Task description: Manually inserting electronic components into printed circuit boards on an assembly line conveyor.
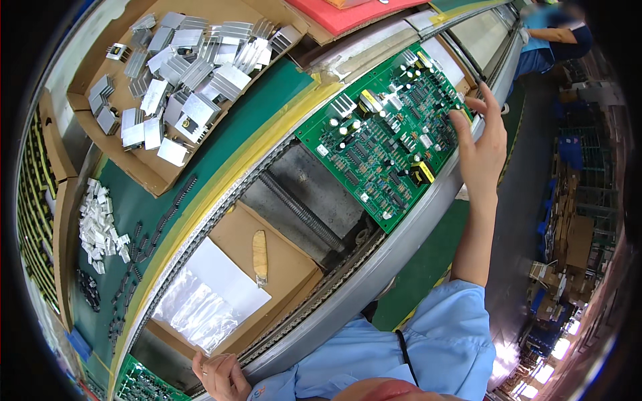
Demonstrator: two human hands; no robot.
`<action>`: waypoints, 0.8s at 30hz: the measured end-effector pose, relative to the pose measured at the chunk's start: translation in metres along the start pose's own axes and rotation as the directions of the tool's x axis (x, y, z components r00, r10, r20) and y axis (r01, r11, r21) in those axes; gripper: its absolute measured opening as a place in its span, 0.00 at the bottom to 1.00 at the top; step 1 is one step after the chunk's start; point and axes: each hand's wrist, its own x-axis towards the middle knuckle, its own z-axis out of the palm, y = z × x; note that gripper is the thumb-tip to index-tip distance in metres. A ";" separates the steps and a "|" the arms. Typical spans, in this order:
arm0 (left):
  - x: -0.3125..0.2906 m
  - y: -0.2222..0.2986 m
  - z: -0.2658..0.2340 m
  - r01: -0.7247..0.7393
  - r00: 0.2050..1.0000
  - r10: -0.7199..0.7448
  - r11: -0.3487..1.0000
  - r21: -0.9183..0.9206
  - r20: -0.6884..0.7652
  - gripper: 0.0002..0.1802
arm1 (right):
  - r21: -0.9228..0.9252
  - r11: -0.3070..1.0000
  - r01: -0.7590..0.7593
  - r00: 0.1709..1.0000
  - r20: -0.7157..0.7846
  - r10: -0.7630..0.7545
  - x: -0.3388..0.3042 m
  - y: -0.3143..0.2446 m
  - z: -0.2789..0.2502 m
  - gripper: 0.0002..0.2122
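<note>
A large green circuit board (394, 144) lies across the conveyor rails, populated with capacitors, chips, yellow-wrapped transformers and small finned heatsinks. At its right edge is my right hand (483, 144), thumb and fingers apart; the thumb and fingertips are by the board's rim, and whether they touch it is hard to see. Down at the lower left, my left hand (222, 377) curls its fingers over the near rail, beside a cardboard tray (294, 267). What those fingers hold, if anything, is hidden. Close to that hand another green circuit board (144, 386) shows partly.
A cardboard box (157, 180) of silver heatsinks stands on the green bench at upper left. White connectors (100, 224) and strips of black parts (137, 250) lie below it. The tray holds a clear plastic bag (200, 304) and a tan-wrapped tool (259, 257). Another person (552, 40) is at far right.
</note>
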 end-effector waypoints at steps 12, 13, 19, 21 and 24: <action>0.003 0.007 -0.003 -0.017 1.000 0.017 1.000 0.017 -0.019 0.08 | 0.325 0.554 0.766 0.499 0.243 -0.832 0.010 -0.139 0.008 0.08; 0.003 0.006 -0.004 -0.018 1.000 0.019 1.000 0.022 -0.023 0.08 | 0.322 0.555 0.767 0.501 0.238 -0.832 0.011 -0.143 0.011 0.08; 0.004 0.007 -0.003 -0.034 0.999 0.035 0.999 0.028 -0.031 0.08 | 0.312 0.444 0.840 0.423 0.135 -0.896 0.011 -0.161 0.021 0.04; 0.003 0.006 -0.003 -0.032 0.999 0.033 0.999 0.027 -0.035 0.08 | 0.358 0.431 0.829 0.411 0.134 -0.902 0.013 -0.164 0.025 0.04; 0.003 0.006 -0.002 -0.022 0.999 0.023 0.999 0.029 -0.034 0.08 | 0.254 0.477 0.841 0.410 0.275 -0.870 0.014 -0.163 0.027 0.03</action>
